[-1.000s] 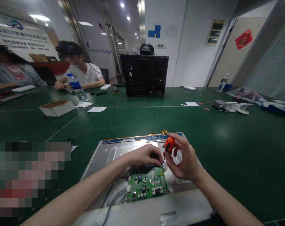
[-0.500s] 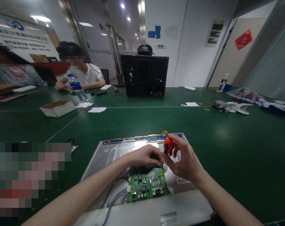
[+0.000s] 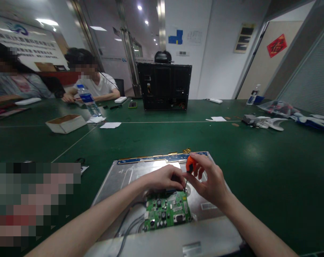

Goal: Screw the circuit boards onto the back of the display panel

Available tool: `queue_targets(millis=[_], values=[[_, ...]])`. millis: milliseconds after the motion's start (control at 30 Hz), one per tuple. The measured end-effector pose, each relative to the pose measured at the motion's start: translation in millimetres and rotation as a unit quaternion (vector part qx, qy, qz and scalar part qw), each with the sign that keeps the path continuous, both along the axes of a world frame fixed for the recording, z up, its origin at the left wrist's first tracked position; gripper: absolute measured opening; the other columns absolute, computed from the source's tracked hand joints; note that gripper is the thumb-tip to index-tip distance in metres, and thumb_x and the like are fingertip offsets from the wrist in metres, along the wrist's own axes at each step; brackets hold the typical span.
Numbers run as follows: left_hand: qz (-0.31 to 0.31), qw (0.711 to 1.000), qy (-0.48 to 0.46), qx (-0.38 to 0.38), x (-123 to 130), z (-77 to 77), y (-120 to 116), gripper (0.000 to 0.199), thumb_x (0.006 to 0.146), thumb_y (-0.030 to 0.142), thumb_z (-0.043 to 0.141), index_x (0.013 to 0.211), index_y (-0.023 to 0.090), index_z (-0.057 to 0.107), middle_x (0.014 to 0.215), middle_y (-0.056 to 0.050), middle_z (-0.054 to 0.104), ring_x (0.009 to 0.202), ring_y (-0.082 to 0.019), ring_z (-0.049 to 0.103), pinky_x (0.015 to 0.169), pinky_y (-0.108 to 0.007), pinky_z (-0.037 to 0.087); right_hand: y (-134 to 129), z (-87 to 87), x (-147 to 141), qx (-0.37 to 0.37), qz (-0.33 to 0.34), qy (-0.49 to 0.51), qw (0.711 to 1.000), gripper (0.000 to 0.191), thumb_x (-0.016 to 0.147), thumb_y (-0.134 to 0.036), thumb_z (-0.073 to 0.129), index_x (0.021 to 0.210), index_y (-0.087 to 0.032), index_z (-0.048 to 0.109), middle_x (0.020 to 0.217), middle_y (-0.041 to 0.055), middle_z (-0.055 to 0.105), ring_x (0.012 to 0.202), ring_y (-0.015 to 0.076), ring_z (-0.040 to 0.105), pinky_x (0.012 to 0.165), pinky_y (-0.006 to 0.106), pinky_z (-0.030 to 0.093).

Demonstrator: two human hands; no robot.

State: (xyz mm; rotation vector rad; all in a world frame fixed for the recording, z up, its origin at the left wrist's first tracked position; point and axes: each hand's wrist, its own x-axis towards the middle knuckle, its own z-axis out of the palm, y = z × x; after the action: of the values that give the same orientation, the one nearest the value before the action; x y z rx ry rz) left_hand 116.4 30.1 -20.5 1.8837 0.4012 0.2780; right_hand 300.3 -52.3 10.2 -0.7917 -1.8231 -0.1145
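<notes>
My right hand (image 3: 208, 178) grips the orange and black handle of a screwdriver (image 3: 190, 164) between thumb and fingers. The thin shaft points down to the upper right corner of a green circuit board (image 3: 167, 210). Close beside that tip, my left hand (image 3: 168, 177) has its fingers pinched together; whatever they hold, if anything, is hidden. The board lies on the silver metal back of a flat display panel (image 3: 121, 184). Grey cables (image 3: 127, 233) run from the board's left side, and a narrow blue circuit strip (image 3: 140, 159) lines the panel's far edge.
On the green table (image 3: 151, 137) are a white open box (image 3: 66, 124), a water bottle (image 3: 89, 101) and papers (image 3: 110, 125). A black monitor casing (image 3: 165, 85) stands at the back. Tools and bags (image 3: 278, 109) lie far right. Two people sit far left.
My right hand and the screwdriver have shifted very slightly at the board's corner. The left hand and the panel look the same.
</notes>
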Motion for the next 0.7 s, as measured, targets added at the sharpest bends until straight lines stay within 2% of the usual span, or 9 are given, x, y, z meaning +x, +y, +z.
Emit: queue_targets(millis=[100, 333, 500, 700], values=[[-0.001, 1.000, 0.001, 0.000, -0.2, 0.5, 0.6, 0.020, 0.080, 0.031, 0.077, 0.072, 0.014, 0.068, 0.071, 0.001, 0.061, 0.066, -0.012, 0.054, 0.066, -0.023, 0.044, -2.4, 1.3, -1.3, -0.003, -0.004, -0.007, 1.000, 0.049, 0.095, -0.021, 0.057, 0.142, -0.026, 0.042, 0.087, 0.0019, 0.067, 0.054, 0.0094, 0.056, 0.046, 0.019, 0.048], [-0.010, 1.000, 0.003, -0.003, -1.0, -4.6, 2.5, 0.020, 0.082, 0.033, 0.077, 0.081, 0.014, 0.074, 0.073, 0.000, 0.063, 0.068, -0.013, 0.056, 0.064, -0.022, 0.043, -5.8, -0.9, -2.0, -0.012, -0.014, -0.002, 1.000, 0.059, 0.089, -0.015, 0.055, 0.144, -0.021, 0.037, 0.081, 0.0015, 0.067, 0.050, 0.0112, 0.057, 0.045, 0.021, 0.050], [-0.007, 1.000, -0.003, 0.009, -1.3, -4.0, 3.2, 0.023, 0.081, 0.037, 0.080, 0.078, 0.015, 0.075, 0.071, 0.001, 0.063, 0.069, -0.013, 0.055, 0.066, -0.022, 0.043, -3.0, 0.9, -0.6, 0.006, -0.008, -0.003, 1.000, 0.055, 0.091, -0.020, 0.059, 0.143, -0.024, 0.039, 0.086, 0.0018, 0.066, 0.052, 0.0099, 0.055, 0.044, 0.020, 0.048], [-0.007, 1.000, -0.001, 0.009, -1.0, -2.3, 3.2, 0.019, 0.081, 0.032, 0.080, 0.074, 0.015, 0.073, 0.069, 0.001, 0.063, 0.067, -0.013, 0.056, 0.066, -0.022, 0.045, -3.1, 4.3, -1.2, 0.010, -0.022, -0.031, 0.999, 0.053, 0.097, -0.023, 0.055, 0.148, -0.026, 0.039, 0.083, 0.0006, 0.063, 0.054, 0.0097, 0.054, 0.046, 0.020, 0.047]])
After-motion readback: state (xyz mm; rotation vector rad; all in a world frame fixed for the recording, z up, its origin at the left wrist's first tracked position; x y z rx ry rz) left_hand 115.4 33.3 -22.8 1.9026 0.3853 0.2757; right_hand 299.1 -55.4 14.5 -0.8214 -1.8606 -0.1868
